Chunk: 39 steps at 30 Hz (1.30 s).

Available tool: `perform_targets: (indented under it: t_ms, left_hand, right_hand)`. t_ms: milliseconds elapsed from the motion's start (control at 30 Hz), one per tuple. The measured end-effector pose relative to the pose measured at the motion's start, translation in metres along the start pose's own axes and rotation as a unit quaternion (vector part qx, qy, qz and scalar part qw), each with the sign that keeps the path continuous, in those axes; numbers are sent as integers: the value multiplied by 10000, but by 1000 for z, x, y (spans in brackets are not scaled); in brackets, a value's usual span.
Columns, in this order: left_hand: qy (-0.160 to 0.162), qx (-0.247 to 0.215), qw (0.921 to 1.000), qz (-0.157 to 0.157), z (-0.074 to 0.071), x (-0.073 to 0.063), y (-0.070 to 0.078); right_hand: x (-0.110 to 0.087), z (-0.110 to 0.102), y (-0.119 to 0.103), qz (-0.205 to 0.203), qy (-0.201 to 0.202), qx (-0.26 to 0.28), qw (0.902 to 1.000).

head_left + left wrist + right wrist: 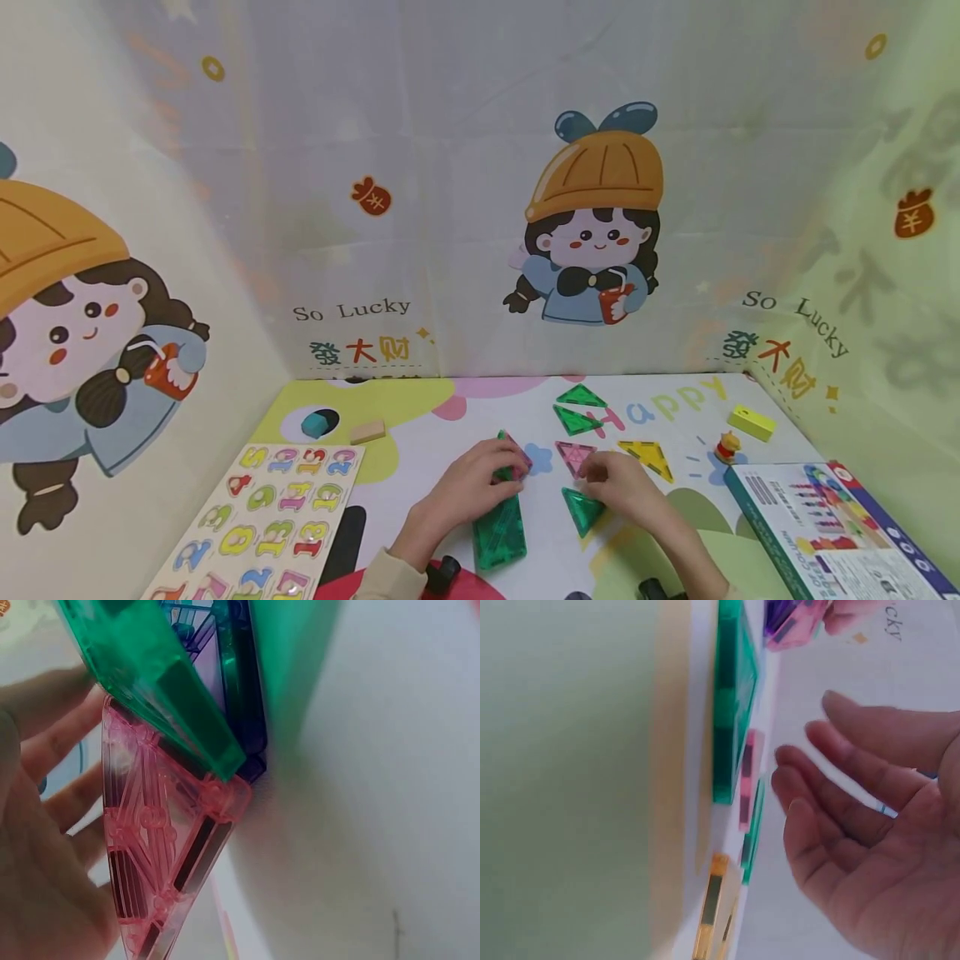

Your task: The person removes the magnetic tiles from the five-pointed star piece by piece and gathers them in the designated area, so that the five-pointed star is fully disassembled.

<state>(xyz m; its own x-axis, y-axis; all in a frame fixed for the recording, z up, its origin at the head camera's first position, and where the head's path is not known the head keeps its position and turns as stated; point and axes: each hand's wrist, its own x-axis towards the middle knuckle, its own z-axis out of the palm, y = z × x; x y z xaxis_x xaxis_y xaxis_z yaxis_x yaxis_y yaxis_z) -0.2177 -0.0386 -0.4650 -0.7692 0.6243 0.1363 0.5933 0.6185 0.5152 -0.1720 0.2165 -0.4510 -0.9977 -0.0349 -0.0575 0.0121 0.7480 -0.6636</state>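
Observation:
In the head view my left hand (476,483) is over a cluster of translucent magnetic tiles, gripping a pink triangular tile (161,840). Against it leans a green tile (161,682), with a blue-purple tile (244,682) behind; how they join is partly hidden. A long green tile piece (500,533) extends toward me from under that hand. My right hand (626,492) hovers with loosely bent fingers, holding nothing in the right wrist view. Near its fingertips lie a pink triangle tile (573,456) and a green triangle tile (581,511).
A yellow triangle tile (649,458) and two green triangles (576,419) lie farther back. Left is a number puzzle board (258,525), with a teal block (315,425) and wooden block (367,431) behind. Right are a box (832,525), small figurine (727,447) and yellow block (752,422).

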Motion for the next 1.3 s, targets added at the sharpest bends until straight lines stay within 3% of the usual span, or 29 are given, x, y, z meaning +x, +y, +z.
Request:
perform_targets:
  t_ms: [200, 333, 633, 1000, 1167, 1300]
  left_hand:
    - [418, 196, 9932, -1070, 0, 3, -1]
    - [346, -32, 9883, -1485, 0, 6, -4]
    - [-40, -372, 9869, -1569, -2, 12, -14]
    - [117, 1, 9891, -1465, -3, 11, -11]
    - [42, 125, 9913, -1312, -2, 11, -13]
    - [43, 280, 9918, -1246, 1, 11, -14]
  right_hand:
    - [16, 9, -6, -576, -393, 658, 9954]
    - [31, 22, -16, -610, -512, 991, 9919]
    - [45, 42, -34, -308, -481, 1250, 9905]
    - [52, 48, -32, 261, -620, 1997, 9775]
    - [53, 50, -32, 325, -665, 2183, 9731]
    - [56, 51, -32, 265, -507, 2591, 9642]
